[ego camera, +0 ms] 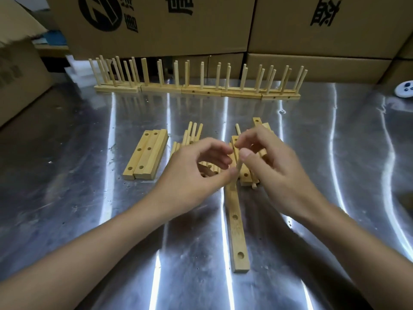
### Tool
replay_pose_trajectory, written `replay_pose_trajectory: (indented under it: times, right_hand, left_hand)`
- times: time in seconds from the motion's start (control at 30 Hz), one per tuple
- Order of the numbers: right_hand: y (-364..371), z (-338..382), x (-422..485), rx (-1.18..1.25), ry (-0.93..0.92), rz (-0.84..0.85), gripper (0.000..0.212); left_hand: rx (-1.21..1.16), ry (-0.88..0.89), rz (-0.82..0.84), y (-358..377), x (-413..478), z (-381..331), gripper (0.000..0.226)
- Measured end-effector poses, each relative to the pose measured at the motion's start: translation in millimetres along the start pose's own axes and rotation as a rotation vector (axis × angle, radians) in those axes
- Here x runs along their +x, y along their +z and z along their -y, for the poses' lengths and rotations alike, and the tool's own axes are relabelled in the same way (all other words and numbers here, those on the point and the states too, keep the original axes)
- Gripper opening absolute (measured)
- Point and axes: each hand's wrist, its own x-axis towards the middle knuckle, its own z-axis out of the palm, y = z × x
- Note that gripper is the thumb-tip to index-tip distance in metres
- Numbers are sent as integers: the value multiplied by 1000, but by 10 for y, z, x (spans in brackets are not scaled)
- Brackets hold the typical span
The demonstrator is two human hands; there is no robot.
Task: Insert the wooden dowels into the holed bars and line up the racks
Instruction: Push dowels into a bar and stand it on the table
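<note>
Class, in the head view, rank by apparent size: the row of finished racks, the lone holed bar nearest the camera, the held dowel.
1. Row of finished racks: clearly largest.
2. Lone holed bar, though nearness to the camera enlarges it.
3. Held dowel: smallest, only partly visible.

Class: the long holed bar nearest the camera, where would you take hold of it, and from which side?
Grip the holed bar across its narrow width, between its two visible holes, from above. It lies flat on the table with both long edges free; its far end is crowded by the held dowel.
</note>
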Motion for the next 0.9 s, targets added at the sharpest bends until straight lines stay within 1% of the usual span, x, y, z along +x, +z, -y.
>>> replay_pose_trajectory:
  times: [0.03,0.1,0.2,0.27,0.33,0.4,0.43,0.5,0.63,0.7,0.8,0.9]
  right_hand:
    - [-30,9,-41,-43,-20,2,9]
    - [-61,30,-95,-112,-55,2,4]
    - [-88,101,-70,-258,-87,39,6]
    - [-144,151,8,-392,-99,112,14]
    - [-210,207,100,-572,-98,236,23]
    - [-250,267,163,-694,-85,344,34]
    - [-255,287,173,-731,-82,368,38]
    - [-233,294,149,-792,-88,349,45]
    - [-132,194,22,-789,-95,194,46]
    - [-90,147,-10,-754,-97,148,45]
    - [-85,85,-30,-667,-101,135,42]
    - [-131,34,-42,-579,-74,153,42]
  left_hand:
    - [46,10,27,27,6,16,31]
    - [106,48,45,57,26,21,29]
    - [123,124,80,61,56,-17,12]
    - [125,136,112,37,80,-42,5]
    - [124,134,147,13,109,-64,5]
    - [85,135,174,4,143,-86,6]
    - [66,140,178,7,158,-91,8]
    - [68,162,174,35,165,-89,15]
    - [105,203,154,90,154,-47,14]
    - [131,215,147,99,156,-40,12]
    - [186,226,150,116,164,-53,7]
    - [204,223,146,143,175,-70,13]
